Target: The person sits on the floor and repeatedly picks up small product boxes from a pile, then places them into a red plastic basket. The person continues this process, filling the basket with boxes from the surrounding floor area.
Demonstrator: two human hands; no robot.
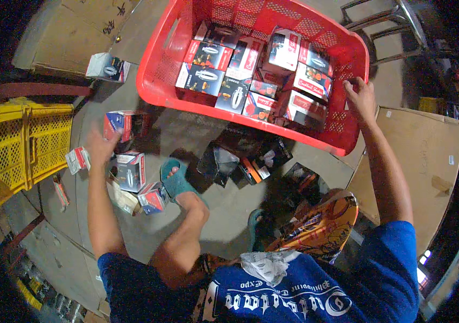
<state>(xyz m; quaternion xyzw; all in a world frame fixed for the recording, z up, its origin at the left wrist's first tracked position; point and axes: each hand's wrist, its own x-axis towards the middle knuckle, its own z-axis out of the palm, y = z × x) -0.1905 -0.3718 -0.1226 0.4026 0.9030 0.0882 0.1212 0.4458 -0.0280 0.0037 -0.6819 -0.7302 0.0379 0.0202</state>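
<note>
My left hand (102, 146) is smeared by motion beside a blue, red and white box (114, 125) on the floor; I cannot tell whether it grips it. My right hand (361, 98) is closed over the right rim of a red plastic crate (148, 70). Inside the crate lie several cocktail shaker boxes in black, red and white, with one box (284, 49) sitting higher than its neighbours. Close to my left forearm stand a shaker box (131, 171) with a silver shaker pictured on it, a blue and red box (153, 198) and a small white and red box (78, 160).
A yellow crate (51, 142) stands at the left, cardboard cartons (73, 37) at the far left and another carton (410, 161) at the right. Dark boxes (256, 164) lie below the red crate near my sandalled foot (178, 180). A metal frame (401, 19) is at the upper right.
</note>
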